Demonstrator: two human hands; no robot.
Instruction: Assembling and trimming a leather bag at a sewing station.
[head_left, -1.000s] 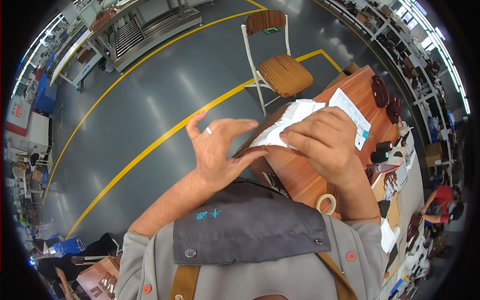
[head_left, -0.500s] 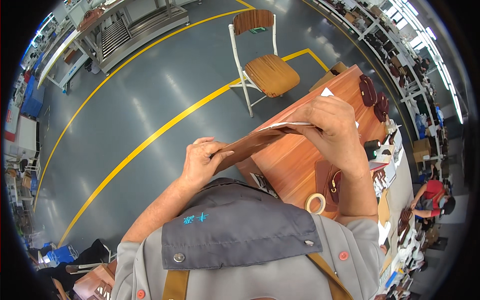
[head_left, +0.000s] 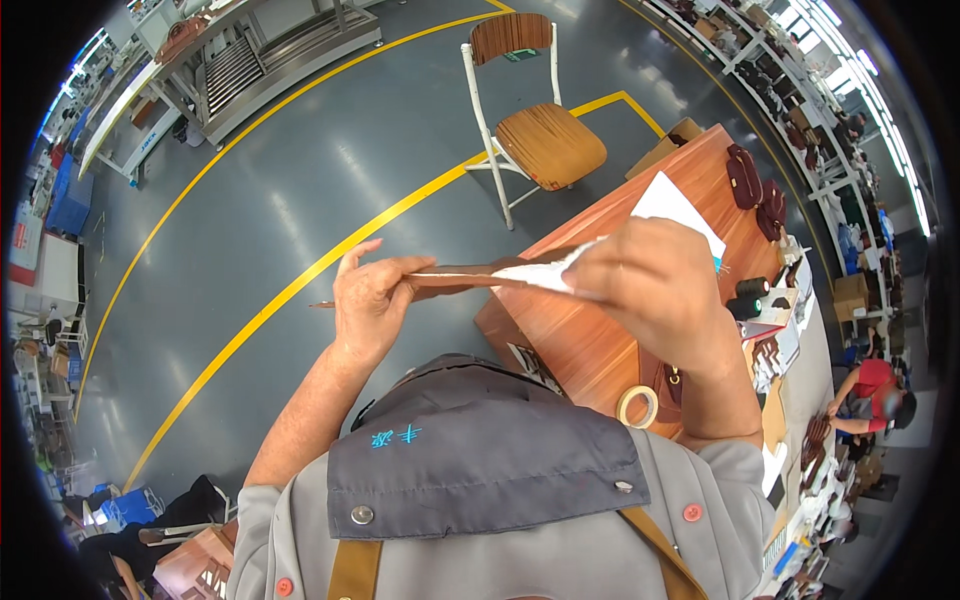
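Observation:
A long, thin piece of brown leather-like material (head_left: 458,281) is stretched between my hands, seen nearly edge-on. My left hand (head_left: 368,305) pinches it near its left end, thumb below and fingers above. A white paper-like layer (head_left: 540,273) shows between its two brown edges towards the right. My right hand (head_left: 655,285) is closed at that end, with the white layer at its fingertips; whether it also grips the brown material is hidden. Both hands are above the front left part of the wood-grain table (head_left: 570,350). Beyond my right hand, a white sheet (head_left: 675,205) lies on the table.
A tape roll (head_left: 637,407) lies on the table near my right forearm. Dark thread spools (head_left: 748,297) and maroon pouches (head_left: 745,178) are farther right. A folding chair (head_left: 550,145) stands beyond the table. Another person in red (head_left: 872,385) works at the far right.
The brown piece has turned from slanting to nearly level, as my left hand rose and moved left. My right hand has lowered, and more of the white layer and the table's white sheet show.

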